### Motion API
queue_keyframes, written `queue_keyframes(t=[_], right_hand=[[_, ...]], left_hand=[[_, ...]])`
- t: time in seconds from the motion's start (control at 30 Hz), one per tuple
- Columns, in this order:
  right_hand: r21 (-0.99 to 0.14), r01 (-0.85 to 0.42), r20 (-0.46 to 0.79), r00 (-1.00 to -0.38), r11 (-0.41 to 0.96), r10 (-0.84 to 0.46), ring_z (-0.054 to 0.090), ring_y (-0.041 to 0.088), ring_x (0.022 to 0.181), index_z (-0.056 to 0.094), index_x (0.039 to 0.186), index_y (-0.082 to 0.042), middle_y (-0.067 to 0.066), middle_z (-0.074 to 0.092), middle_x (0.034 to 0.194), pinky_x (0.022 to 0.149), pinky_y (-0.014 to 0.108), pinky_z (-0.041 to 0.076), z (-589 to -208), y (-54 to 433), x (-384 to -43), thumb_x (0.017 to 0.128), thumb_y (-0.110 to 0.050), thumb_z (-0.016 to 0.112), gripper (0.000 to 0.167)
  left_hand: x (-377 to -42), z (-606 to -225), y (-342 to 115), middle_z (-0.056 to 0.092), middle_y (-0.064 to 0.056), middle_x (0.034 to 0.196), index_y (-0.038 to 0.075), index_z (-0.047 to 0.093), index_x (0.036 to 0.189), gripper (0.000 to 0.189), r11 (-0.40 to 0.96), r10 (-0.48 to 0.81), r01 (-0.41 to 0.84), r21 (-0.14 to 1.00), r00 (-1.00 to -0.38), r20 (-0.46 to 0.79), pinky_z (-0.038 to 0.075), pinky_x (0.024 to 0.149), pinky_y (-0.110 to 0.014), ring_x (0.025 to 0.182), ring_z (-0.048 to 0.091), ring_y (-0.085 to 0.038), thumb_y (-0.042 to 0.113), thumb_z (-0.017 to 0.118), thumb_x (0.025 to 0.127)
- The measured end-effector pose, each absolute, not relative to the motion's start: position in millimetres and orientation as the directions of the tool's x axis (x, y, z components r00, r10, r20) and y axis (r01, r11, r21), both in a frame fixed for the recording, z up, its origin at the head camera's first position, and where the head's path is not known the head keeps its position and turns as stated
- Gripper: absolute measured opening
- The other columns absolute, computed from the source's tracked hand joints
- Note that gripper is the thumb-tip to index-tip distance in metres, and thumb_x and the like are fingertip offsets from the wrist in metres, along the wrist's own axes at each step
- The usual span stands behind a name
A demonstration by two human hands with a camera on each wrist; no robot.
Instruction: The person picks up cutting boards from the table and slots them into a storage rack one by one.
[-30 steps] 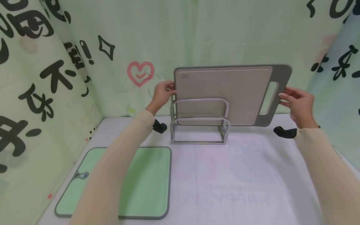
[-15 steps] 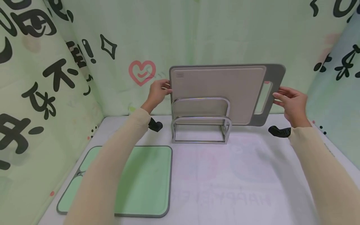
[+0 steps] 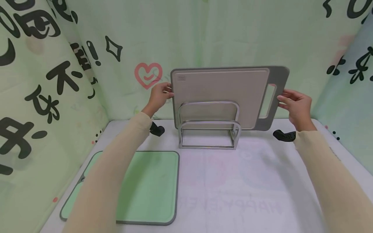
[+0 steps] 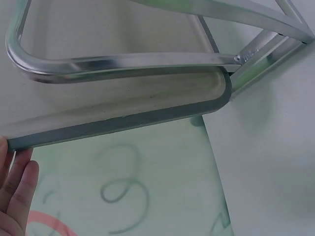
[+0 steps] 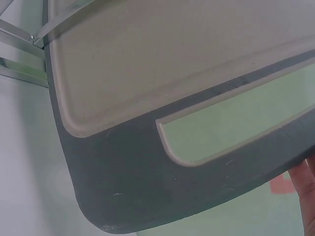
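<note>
A beige cutting board with a grey rim and a slotted grey handle end stands on its long edge in a silver metal rack. It sits behind the rack's front hoops, which cover part of its lower face. My left hand pinches the board's left edge; in the left wrist view only the fingers show. Beside the handle slot, my right hand pinches the board's right edge, thumb in front. The right wrist view catches the handle end close up, with fingers at its edge.
A green cutting board with a grey rim lies flat on the white table at front left, partly under my left forearm. A pale green printed curtain hangs behind the rack and along both sides.
Both hands have slid the beige board leftward through the rack, so its left end now sticks out past the rack. Their hold on its two edges stays the same.
</note>
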State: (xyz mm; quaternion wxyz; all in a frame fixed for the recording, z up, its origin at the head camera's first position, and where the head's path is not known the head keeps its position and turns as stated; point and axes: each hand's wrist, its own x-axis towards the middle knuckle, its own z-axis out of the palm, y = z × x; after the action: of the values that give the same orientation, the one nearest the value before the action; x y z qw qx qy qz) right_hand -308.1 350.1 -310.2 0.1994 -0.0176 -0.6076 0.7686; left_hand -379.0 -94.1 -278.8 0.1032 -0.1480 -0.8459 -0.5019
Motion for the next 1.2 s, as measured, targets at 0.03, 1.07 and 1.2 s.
queue_keyframes(t=[0.03,1.07,1.2], right_hand=[[-0.942,-0.283,0.213,-0.920,-0.182,0.329,0.068,0.007,0.066,0.075,0.097,-0.011,-0.004,0.069,0.077,0.057,0.020,0.056,-310,349,-309,0.072,-0.008,0.077,0.025],[-0.948,-0.300,0.256,-0.918,-0.106,0.304,0.067,0.005,0.068,0.073,0.105,-0.011,-0.006,0.068,0.079,0.059,0.016,0.055,-312,322,-319,0.075,-0.013,0.076,0.030],[-0.949,-0.299,0.258,-0.920,-0.104,0.295,0.068,0.005,0.069,0.074,0.104,-0.011,-0.006,0.069,0.080,0.060,0.017,0.055,-311,318,-321,0.075,-0.012,0.076,0.029]], left_hand=[[-379,-279,-95,0.064,-0.021,0.106,-0.002,0.063,0.112,0.024,0.458,0.144,0.352,0.816,-0.935,0.323,0.055,0.085,-0.035,0.092,0.064,-0.029,0.003,0.062,0.088],[-376,-276,-125,0.063,-0.021,0.112,-0.002,0.061,0.113,0.026,0.498,0.127,0.326,0.803,-0.944,0.305,0.053,0.089,-0.039,0.097,0.063,-0.031,0.003,0.062,0.088],[-377,-275,-130,0.062,-0.022,0.111,-0.003,0.060,0.113,0.025,0.511,0.127,0.327,0.795,-0.943,0.306,0.054,0.088,-0.038,0.097,0.063,-0.031,0.002,0.061,0.089]])
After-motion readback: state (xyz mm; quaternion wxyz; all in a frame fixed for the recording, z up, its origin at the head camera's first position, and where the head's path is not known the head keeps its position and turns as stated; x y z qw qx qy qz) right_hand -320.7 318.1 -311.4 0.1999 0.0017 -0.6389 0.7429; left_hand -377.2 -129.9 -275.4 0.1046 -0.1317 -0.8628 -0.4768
